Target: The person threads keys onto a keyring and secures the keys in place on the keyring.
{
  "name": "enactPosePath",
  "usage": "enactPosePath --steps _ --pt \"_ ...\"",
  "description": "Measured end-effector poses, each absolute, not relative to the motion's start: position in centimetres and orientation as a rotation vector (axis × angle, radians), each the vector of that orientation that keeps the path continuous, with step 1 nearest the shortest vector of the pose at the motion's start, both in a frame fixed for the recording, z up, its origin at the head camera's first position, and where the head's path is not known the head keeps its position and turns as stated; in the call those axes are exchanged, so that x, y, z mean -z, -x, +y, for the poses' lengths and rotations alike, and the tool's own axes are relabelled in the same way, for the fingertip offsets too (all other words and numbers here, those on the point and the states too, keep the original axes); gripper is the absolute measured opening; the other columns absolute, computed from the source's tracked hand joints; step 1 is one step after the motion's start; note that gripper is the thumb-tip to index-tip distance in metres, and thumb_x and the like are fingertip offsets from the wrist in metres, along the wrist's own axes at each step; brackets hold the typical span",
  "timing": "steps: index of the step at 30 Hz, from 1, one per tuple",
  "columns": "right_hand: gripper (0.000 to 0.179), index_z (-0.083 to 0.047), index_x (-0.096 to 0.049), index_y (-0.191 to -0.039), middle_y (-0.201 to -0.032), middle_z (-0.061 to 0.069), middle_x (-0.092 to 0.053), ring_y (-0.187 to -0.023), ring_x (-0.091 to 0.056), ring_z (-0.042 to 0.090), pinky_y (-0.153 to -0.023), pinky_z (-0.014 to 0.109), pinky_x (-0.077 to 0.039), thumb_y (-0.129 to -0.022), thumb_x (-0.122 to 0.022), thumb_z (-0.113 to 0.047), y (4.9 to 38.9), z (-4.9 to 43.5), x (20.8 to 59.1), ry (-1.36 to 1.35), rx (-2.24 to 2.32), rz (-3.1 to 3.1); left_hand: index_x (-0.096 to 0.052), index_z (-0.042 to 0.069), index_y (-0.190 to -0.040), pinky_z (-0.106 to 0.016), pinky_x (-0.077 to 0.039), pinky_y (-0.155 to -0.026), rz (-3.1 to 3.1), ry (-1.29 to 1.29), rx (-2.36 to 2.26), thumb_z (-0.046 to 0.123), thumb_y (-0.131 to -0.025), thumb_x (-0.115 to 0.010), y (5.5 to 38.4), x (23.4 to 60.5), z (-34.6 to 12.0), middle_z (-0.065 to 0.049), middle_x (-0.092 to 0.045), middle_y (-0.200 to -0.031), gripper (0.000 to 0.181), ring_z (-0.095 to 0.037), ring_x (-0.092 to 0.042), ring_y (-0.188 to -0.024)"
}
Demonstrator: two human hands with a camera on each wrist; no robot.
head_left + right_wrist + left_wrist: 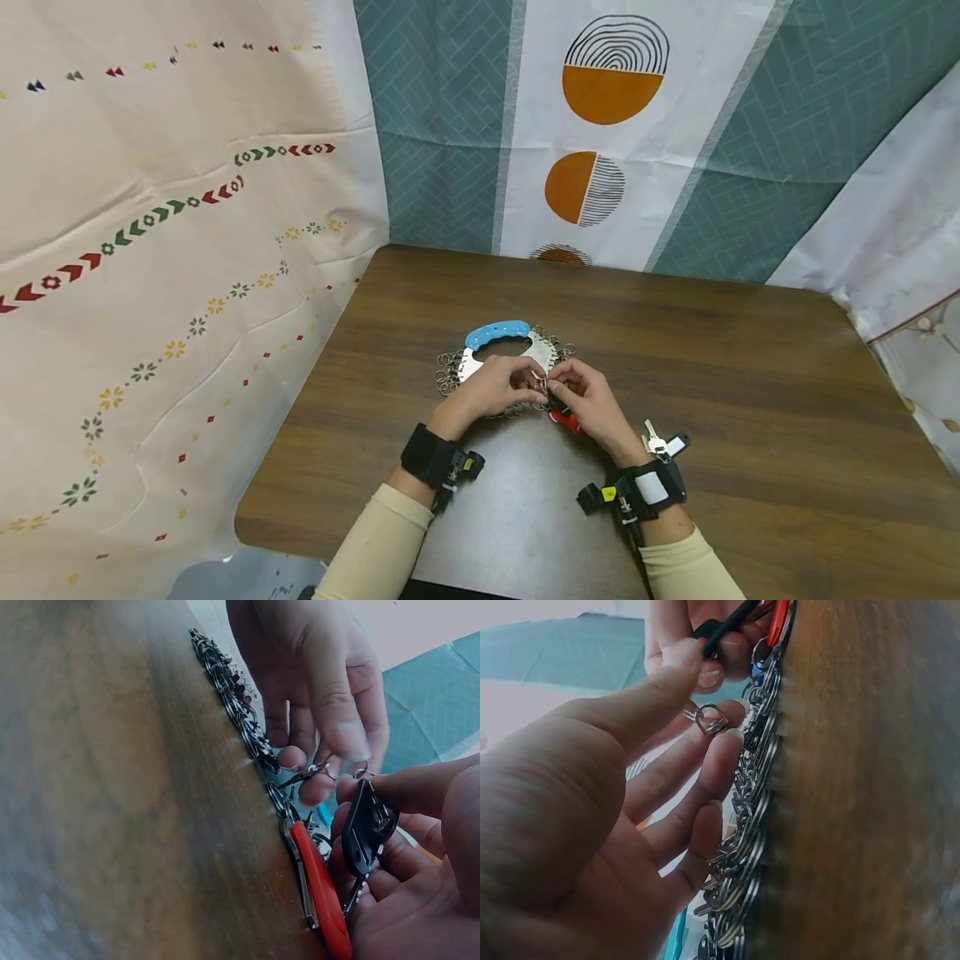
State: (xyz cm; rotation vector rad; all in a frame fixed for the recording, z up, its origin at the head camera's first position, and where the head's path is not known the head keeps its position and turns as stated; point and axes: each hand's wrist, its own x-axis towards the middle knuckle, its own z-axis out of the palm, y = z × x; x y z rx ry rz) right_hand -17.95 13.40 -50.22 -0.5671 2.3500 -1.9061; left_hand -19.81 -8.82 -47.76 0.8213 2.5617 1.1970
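Note:
A crescent-shaped white plate (468, 364) with a blue handle (497, 331) lies on the table, its curved edge hung with many metal rings (448, 375). My left hand (498, 386) is over its front edge, holding a small metal clasp (712, 724) between thumb and fingers. Close beside it, my right hand (588, 400) grips a black-headed key (364, 832); thumb and fingertip pinch near the small ring (364, 773) at its top. A red tag-like piece (319, 889) with a metal edge hangs among the rings under the right hand.
Two silver keys with a black-and-white tag (675, 446) lie on the wooden table (750, 375) beside the right wrist. Both wrists wear black straps with small cameras. Patterned cloths hang behind the table and along its left side.

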Motion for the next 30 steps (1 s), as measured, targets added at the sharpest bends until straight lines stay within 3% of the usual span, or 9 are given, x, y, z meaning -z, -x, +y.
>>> enactPosePath --steps 11,30 --pt "0.009 0.002 -0.066 -0.111 -0.096 0.019 -0.069 -0.081 -0.063 0.017 -0.073 0.024 -0.051 -0.103 -0.067 -0.001 17.85 13.27 50.00 0.560 1.910 2.335 -0.074 0.019 -0.116 -0.027 -0.054 -0.082 2.581 -0.855 -1.192 0.030 -0.098 -0.078 19.78 47.73 -8.87 0.011 -0.074 -0.095 0.021 -0.002 -0.067 -0.088" --pt "0.008 0.002 -0.067 -0.110 -0.096 0.016 -0.070 -0.083 -0.063 0.017 -0.074 0.025 -0.051 -0.102 -0.066 0.002 17.86 13.39 50.24 0.612 1.906 2.334 -0.075 0.021 -0.110 -0.026 -0.054 -0.076 2.584 -0.859 -1.195 0.037 -0.099 -0.077 19.79 47.95 -8.91 0.014 -0.071 -0.091 0.019 -0.003 -0.066 -0.083"
